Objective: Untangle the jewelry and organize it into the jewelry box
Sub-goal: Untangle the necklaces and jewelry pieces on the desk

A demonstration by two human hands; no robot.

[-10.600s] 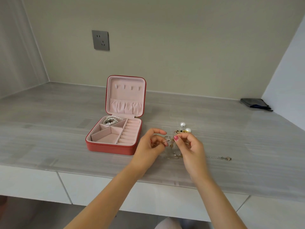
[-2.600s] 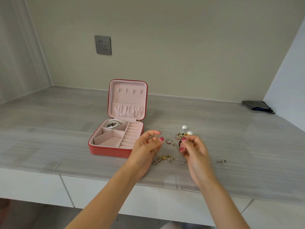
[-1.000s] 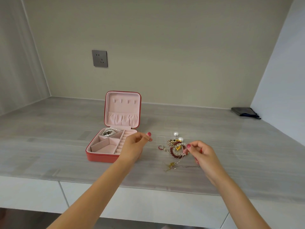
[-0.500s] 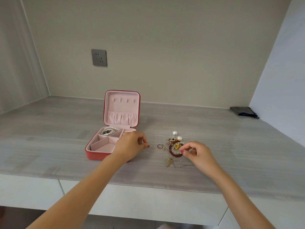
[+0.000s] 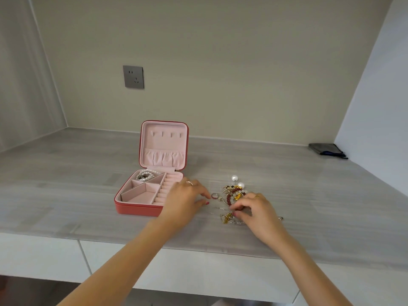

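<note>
While the coral-red square jewelry box [image 5: 141, 208] sits lid-up at centre-left of the frame on the grey wood-grain counter [image 5: 66, 173], the tangle of gold, red-bead and pearl jewelry [image 5: 234, 195] lies just right of centre, beside the box but apart from it; a white pearl bracelet [image 5: 144, 175] already fills the box's rear-left compartment; other compartments look bare. Left hand [image 5: 184, 200] hovers between box and tangle, fingers loosely curled near a small silver ring [image 5: 214, 196]; whether its grip holds anything, cannot tell. Right hand [image 5: 256, 209] has fingertips pinched at the tangle's lower edge, seemingly on a thin silver chain [image 5: 218, 208]. Judged step: teasing one strand free, task early. Next move likely calls for a slow pull with the tangle pinned; snagging is the risk.
</note>
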